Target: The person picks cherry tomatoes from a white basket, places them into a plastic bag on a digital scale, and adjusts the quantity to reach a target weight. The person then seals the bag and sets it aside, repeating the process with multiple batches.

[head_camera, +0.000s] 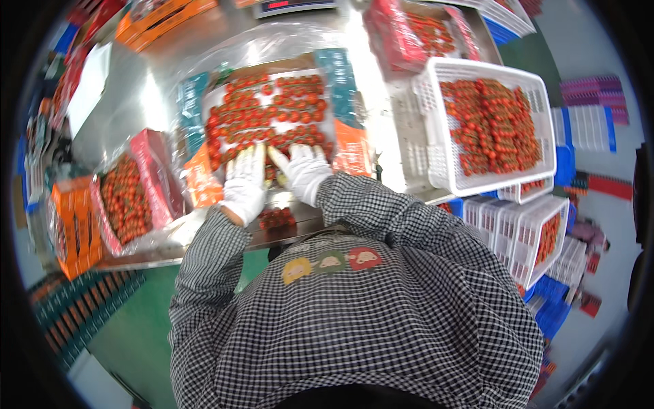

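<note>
A cardboard box lined with clear plastic film holds rows of cherry tomatoes on the vine point(240, 115), with teal and orange printed flaps point(338, 84) at its sides. My left hand point(246, 181), in a white glove, lies flat with its fingertips on the tomatoes at the box's near edge. Beside it my right hand point(305, 171), gloved too, rests on the near row, fingers spread and thumb towards the left hand. Whether anything is under the fingers is hidden. A small cluster of tomatoes point(277, 218) lies on the metal table point(301, 225) just below the hands.
A white plastic crate point(493, 185) of vine tomatoes stands at the right, above stacked crates point(503, 235). A pink-lined box of tomatoes point(125, 199) and an orange carton point(76, 225) stand at the left. A weighing scale point(294, 7) and another pink-lined box point(396, 38) are at the back.
</note>
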Motion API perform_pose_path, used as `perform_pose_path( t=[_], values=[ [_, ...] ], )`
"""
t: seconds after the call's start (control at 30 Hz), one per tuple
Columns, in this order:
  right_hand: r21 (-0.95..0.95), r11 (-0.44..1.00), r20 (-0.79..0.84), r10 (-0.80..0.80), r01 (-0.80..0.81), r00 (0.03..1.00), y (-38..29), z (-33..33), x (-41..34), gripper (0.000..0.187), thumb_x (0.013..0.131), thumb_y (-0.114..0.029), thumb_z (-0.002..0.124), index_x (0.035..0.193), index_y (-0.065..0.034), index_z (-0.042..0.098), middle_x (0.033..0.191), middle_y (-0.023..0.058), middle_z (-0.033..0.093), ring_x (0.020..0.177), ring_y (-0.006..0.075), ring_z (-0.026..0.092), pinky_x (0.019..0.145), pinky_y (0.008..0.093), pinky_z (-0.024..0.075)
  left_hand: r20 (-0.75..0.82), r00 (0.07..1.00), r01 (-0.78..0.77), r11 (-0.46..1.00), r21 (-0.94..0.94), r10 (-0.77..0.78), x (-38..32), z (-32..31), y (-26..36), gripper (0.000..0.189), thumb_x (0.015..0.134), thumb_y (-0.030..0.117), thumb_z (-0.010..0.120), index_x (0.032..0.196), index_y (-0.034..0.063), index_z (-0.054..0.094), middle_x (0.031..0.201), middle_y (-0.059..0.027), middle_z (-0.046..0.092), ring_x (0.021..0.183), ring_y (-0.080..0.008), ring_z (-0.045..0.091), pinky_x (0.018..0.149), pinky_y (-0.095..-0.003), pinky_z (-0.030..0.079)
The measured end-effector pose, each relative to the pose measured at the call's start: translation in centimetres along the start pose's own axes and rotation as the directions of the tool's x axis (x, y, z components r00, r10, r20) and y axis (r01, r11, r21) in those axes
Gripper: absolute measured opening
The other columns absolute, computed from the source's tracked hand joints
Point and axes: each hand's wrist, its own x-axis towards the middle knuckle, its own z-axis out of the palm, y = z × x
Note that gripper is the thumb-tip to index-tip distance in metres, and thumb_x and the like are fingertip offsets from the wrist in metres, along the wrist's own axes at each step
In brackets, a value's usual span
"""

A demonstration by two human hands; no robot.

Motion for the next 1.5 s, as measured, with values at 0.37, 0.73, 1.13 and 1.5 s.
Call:
perform_pose_path(
  t=[0.37, 0.73, 1.13, 1.5],
  values=[
    [0.244, 0.948, -0.719, 0.034, 0.206, 0.694, 25.3, -8.9, -12.9, 0.049, 0.092, -0.002, 0.062, 0.139, -0.0025, 0.053, 0.127, 0.0196, 0.061, 0.123, 0.0352, 0.057, 0.106, 0.0378, 0.0456, -0.12, 0.992, -0.127, 0.191, -0.973, 0.044, 8.1, -5.4, 23.5, 0.037, 0.102, 0.004, 0.05, 0.138, -0.0035, 0.053, 0.13, -0.0151, 0.063, 0.121, -0.0224, 0.06, 0.107, -0.0347, 0.046],
    [0.844, 0.528, -0.29, 0.598, -0.096, 0.747, 49.4, -11.4, -25.4, 0.031, 0.101, -0.005, 0.052, 0.13, -0.0014, 0.062, 0.113, 0.0049, 0.069, 0.101, 0.0112, 0.064, 0.092, 0.0254, 0.0511, 0.673, 0.713, 0.666, -0.111, -0.738, -0.197, 34.2, 22.7, 47.5, 0.047, 0.096, 0.04, 0.055, 0.12, -0.0004, 0.058, 0.106, -0.0166, 0.063, 0.095, -0.0261, 0.064, 0.079, -0.041, 0.052],
    [-0.3, 0.921, -0.444, 0.095, -0.248, 0.891, 56.4, -13.5, -12.8, 0.049, 0.095, -0.012, 0.054, 0.143, -0.0166, 0.049, 0.127, 0.0108, 0.059, 0.124, 0.0297, 0.054, 0.104, 0.043, 0.0458, 0.788, 0.166, 0.285, -0.736, -0.614, -0.593, 42.4, 14.8, 51.0, 0.069, 0.1, 0.041, 0.061, 0.153, 0.0069, 0.032, 0.156, -0.0169, 0.041, 0.134, -0.0311, 0.051, 0.107, -0.0509, 0.045],
    [-0.103, 0.991, -0.351, -0.113, 0.081, 0.93, 61.4, -11.5, -7.0, 0.068, 0.084, -0.018, 0.075, 0.144, -0.004, 0.046, 0.131, 0.0211, 0.061, 0.12, 0.0392, 0.059, 0.106, 0.0443, 0.0449, -0.047, 0.939, 0.309, -0.897, -0.317, 0.34, 24.3, 5.1, 42.4, 0.069, 0.099, 0.045, 0.057, 0.153, 0.0091, 0.035, 0.138, -0.0097, 0.054, 0.117, -0.0319, 0.059, 0.112, -0.061, 0.038]
  ],
)
